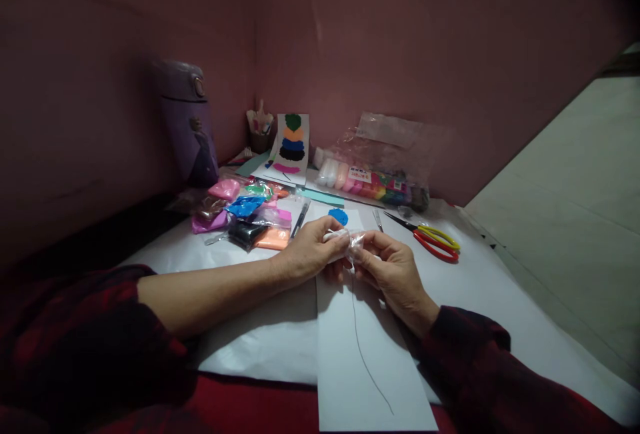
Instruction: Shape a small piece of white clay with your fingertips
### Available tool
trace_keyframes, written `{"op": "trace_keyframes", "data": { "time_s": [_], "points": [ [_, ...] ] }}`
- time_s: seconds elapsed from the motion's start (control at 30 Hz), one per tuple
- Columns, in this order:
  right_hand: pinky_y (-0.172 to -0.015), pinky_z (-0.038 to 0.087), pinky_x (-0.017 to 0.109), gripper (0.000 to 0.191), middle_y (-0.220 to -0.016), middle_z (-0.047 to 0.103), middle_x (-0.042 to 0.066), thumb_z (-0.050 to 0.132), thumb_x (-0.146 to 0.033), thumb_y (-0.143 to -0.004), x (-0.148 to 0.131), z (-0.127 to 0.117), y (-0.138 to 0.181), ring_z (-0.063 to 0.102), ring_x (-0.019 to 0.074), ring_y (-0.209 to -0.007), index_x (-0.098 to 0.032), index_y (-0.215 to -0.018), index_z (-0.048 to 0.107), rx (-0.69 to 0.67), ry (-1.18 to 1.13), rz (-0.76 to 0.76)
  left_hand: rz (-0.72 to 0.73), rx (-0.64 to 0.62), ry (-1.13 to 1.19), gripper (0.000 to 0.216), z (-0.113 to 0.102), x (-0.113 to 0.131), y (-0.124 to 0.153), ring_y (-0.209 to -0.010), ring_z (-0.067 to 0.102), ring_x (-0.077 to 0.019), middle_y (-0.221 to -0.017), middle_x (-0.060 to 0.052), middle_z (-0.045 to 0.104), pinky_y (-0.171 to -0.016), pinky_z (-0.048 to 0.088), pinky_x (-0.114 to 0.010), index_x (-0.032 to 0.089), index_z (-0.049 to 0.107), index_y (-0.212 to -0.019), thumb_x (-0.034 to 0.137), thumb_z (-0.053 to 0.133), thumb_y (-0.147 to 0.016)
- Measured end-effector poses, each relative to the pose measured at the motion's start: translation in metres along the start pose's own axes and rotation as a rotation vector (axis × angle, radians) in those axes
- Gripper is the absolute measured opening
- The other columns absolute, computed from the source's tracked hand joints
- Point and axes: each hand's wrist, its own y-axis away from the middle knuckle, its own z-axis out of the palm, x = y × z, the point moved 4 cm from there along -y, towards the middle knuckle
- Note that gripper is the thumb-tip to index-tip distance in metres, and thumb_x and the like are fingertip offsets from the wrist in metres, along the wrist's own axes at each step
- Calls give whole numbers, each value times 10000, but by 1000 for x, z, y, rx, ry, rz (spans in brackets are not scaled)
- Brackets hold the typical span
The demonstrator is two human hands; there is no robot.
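Between my two hands is a small clear plastic packet with white modelling clay (334,235) in it. My left hand (313,244) pinches the packet's left part, thumb on top. My right hand (393,271) has thumb and index finger closed on the crinkled clear end (355,242). Below the hands lies a long white sheet of paper (363,381) with a thin curved pencil-like line drawn down it. At the sheet's far end sits a flat blue clay patch (339,217). My hands hide part of the sheet and of the packet.
Scissors with red and yellow handles (437,242) lie to the right, near a small thin tool (379,221). Left are colourful clay packets (273,239), a pen (301,217) and a purple bottle (189,131). Behind stand a coloured sample card (270,169) and a bag of clay (367,181).
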Motion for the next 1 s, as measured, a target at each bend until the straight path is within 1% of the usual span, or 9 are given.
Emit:
{"op": "trace_keyframes", "data": {
  "time_s": [0.13,0.23,0.33,0.43,0.57,0.63,0.73,0.83,1.0],
  "points": [
    [-366,250,174,339,-502,557,-41,784,-443,-698,1,3,0,421,67,-393,-176,-781,592,-51,14,25,16,-25,2,337,1,-1,0,-397,561,-118,-510,26,597,-404,420,-192,183,431,-849,457,622,-803],
    [-359,227,169,338,-458,522,-56,760,-453,-729,-1,4,0,384,58,-372,-180,-777,567,-72,37,14,41,-56,-7,362,1,-3,-1,-401,572,-125,-517,20,601,-407,431,-200,182,424,-855,496,598,-813],
    [-355,213,159,336,-455,499,-69,758,-440,-736,-2,4,1,369,50,-374,-185,-767,541,-62,12,0,56,-62,11,355,1,-4,-1,-412,581,-124,-527,17,601,-409,442,-201,171,438,-884,497,570,-834],
    [-346,197,153,335,-479,513,-68,757,-432,-738,-3,3,0,353,41,-370,-184,-768,532,-49,-19,-10,58,-51,73,348,1,-4,-1,-420,580,-108,-569,11,617,-417,459,-199,162,437,-885,477,578,-836],
    [-330,174,160,340,-447,504,-67,749,-445,-733,-1,0,-1,311,40,-340,-182,-775,538,-12,-12,-17,58,-57,129,347,1,-4,-1,-425,578,-96,-588,6,629,-433,471,-197,163,424,-879,471,578,-840],
    [-326,171,164,345,-435,499,-66,743,-461,-729,0,-2,-2,304,45,-334,-178,-810,563,4,3,-11,62,-59,135,350,1,-4,-2,-433,582,-99,-602,-4,640,-437,473,-203,164,425,-880,474,580,-837],
    [-329,186,171,357,-478,530,-44,732,-473,-737,1,-2,-2,338,55,-354,-160,-859,614,0,31,-8,54,-60,120,326,1,-4,-1,-440,583,-104,-591,0,636,-448,472,-208,165,426,-892,444,585,-835],
    [-341,219,177,332,-528,567,-17,737,-459,-740,0,-1,-1,395,65,-391,-151,-822,643,-14,66,-8,42,-59,72,278,1,-3,-1,-443,583,-113,-552,14,617,-454,464,-206,170,425,-912,395,572,-840],
    [-399,340,188,278,-549,601,-14,774,-383,-719,2,2,1,468,79,-429,-158,-833,655,-7,32,17,30,-37,-40,206,0,-2,0,-410,569,-138,-464,36,568,-426,434,-204,186,409,-934,350,510,-860]
  ]
}}
